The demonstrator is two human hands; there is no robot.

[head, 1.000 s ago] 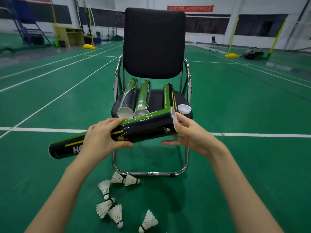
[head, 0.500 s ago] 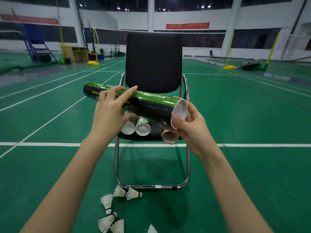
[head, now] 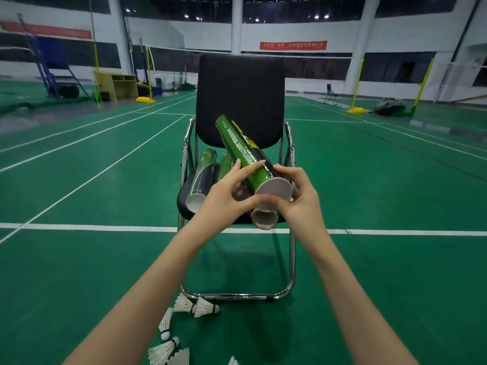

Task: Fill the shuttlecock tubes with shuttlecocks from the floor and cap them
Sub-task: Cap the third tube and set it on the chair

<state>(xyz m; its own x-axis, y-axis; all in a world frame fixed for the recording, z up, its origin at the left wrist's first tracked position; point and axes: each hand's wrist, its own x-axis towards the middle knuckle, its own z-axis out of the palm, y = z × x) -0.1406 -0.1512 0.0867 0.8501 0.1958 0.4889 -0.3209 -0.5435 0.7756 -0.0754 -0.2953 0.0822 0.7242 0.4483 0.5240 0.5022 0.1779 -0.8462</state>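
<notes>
I hold a green and black shuttlecock tube (head: 242,151) in front of the chair, its far end tilted up and away and its capped near end (head: 274,189) facing me. My left hand (head: 226,198) grips the tube's near part from the left. My right hand (head: 303,196) grips the capped end from the right, fingers curled round its rim. Three more tubes lie on the chair seat: one at the left (head: 201,177), one mostly hidden behind my left hand (head: 225,162), one under my hands with its open end showing (head: 264,219). Several white shuttlecocks (head: 195,308) lie on the floor.
The black chair (head: 241,98) with a chrome frame stands straight ahead on the green court floor (head: 382,259). A white court line (head: 92,227) runs across under the seat. Yellow net posts, a wooden cabinet and a blue stand are far back.
The tube has swung from lying across left to right to pointing away and up, its capped end now toward me. Both hands moved close together at that end. The view tilted up.
</notes>
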